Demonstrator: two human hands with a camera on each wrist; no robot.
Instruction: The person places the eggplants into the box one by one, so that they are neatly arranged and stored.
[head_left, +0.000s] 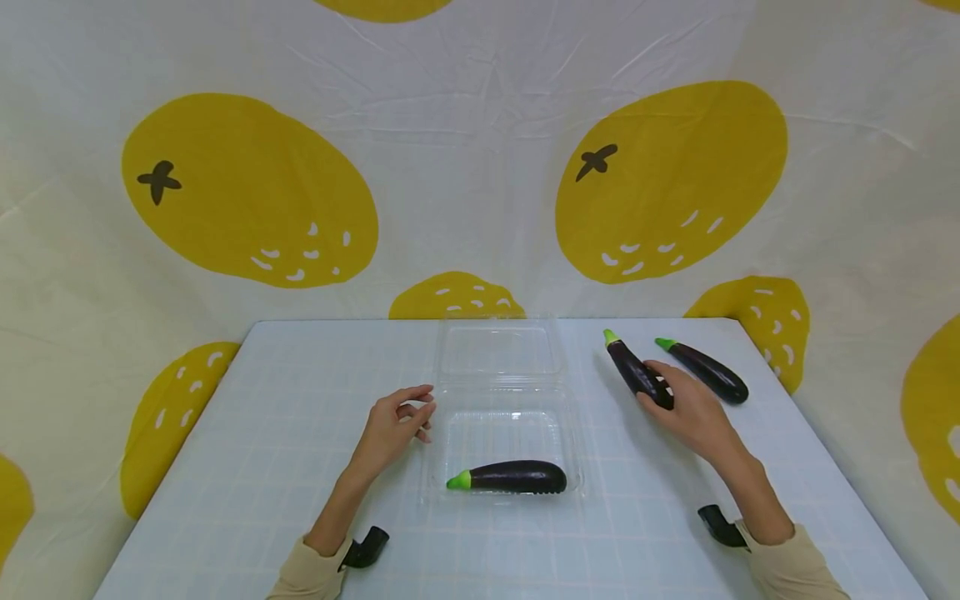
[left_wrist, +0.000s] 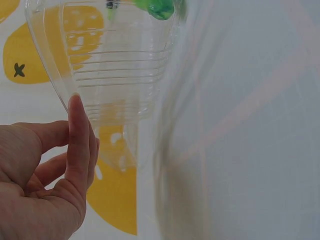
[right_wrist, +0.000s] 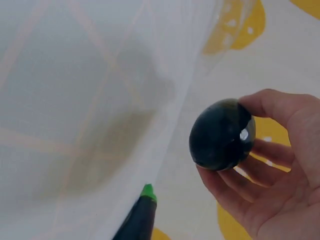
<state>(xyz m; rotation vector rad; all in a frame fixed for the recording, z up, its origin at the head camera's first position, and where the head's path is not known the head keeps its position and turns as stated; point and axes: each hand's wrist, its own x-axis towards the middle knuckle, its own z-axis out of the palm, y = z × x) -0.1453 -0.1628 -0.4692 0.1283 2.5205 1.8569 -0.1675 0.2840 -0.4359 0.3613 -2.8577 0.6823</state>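
A dark purple eggplant (head_left: 634, 372) with a green stem end is gripped near its rounded end by my right hand (head_left: 693, 414), thumb on one side and fingers on the other. In the right wrist view that eggplant (right_wrist: 220, 135) appears end-on. My left hand (head_left: 393, 429) is at the left rim of a clear plastic clamshell box (head_left: 502, 433), fingers loosely bent, fingertips right at the rim. In the left wrist view the box wall (left_wrist: 117, 65) stands just beyond these fingertips. Inside the box, along its near side, lies another eggplant (head_left: 517, 477), green end to the left.
A third eggplant (head_left: 708, 372) lies on the table at the back right, just beyond my right hand. The box's lid (head_left: 498, 350) is folded back toward the rear edge of the white table (head_left: 300, 375). Behind hangs a cloth (head_left: 465, 167) with yellow fruit prints.
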